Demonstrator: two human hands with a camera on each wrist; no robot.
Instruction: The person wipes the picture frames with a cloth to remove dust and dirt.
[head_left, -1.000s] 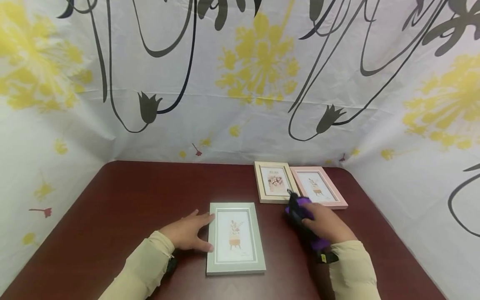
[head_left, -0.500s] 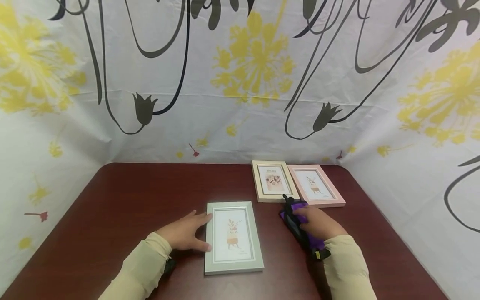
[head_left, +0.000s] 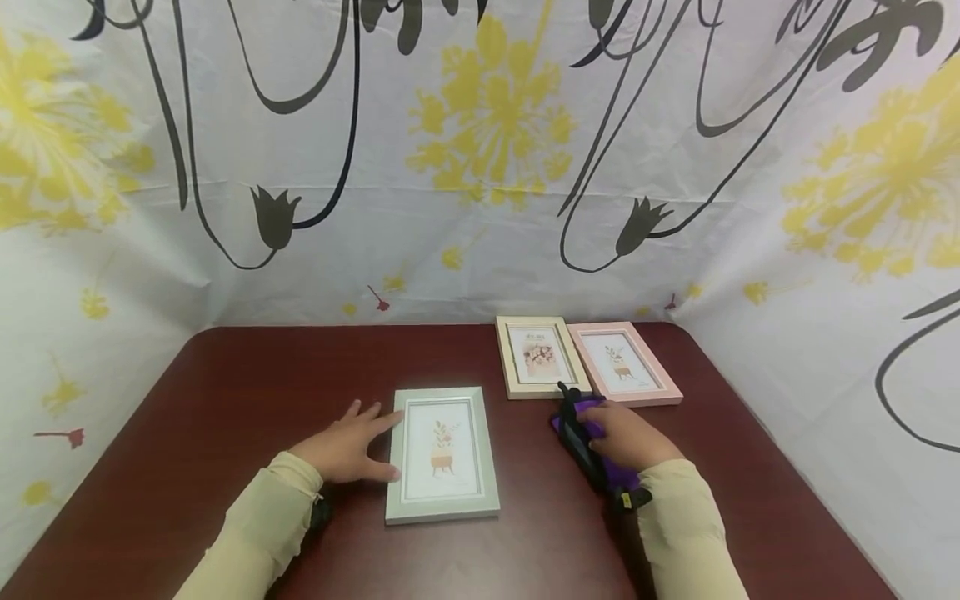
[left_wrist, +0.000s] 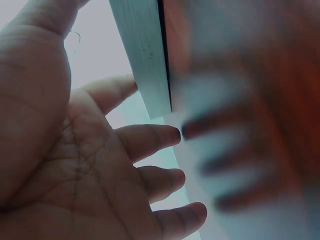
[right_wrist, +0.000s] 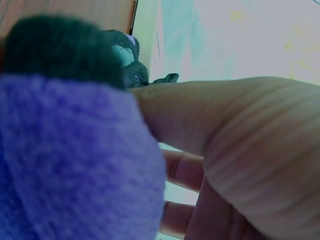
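Note:
A pale green picture frame (head_left: 442, 457) lies flat on the dark red table, showing a plant print. My left hand (head_left: 347, 446) is at its left side, fingers spread, the thumb and index finger touching the border. In the left wrist view, fingers (left_wrist: 152, 140) extend beside the frame's edge (left_wrist: 142, 55). To the right, my right hand (head_left: 630, 435) holds a fuzzy purple-and-black cloth-like thing (head_left: 581, 442). The right wrist view shows its purple pile (right_wrist: 80, 155) up close beneath the thumb; its exact kind is unclear.
Behind the right hand lie a cream picture frame (head_left: 542, 354) and a pink picture frame (head_left: 626, 364), side by side near the table's (head_left: 337, 358) back right corner. A white patterned curtain (head_left: 435, 167) encloses the back and both sides.
My left hand and the green frame have shifted left and a little away from me. The right hand, still holding the purple-and-black thing, has shifted slightly left in view. The head view also shifts.

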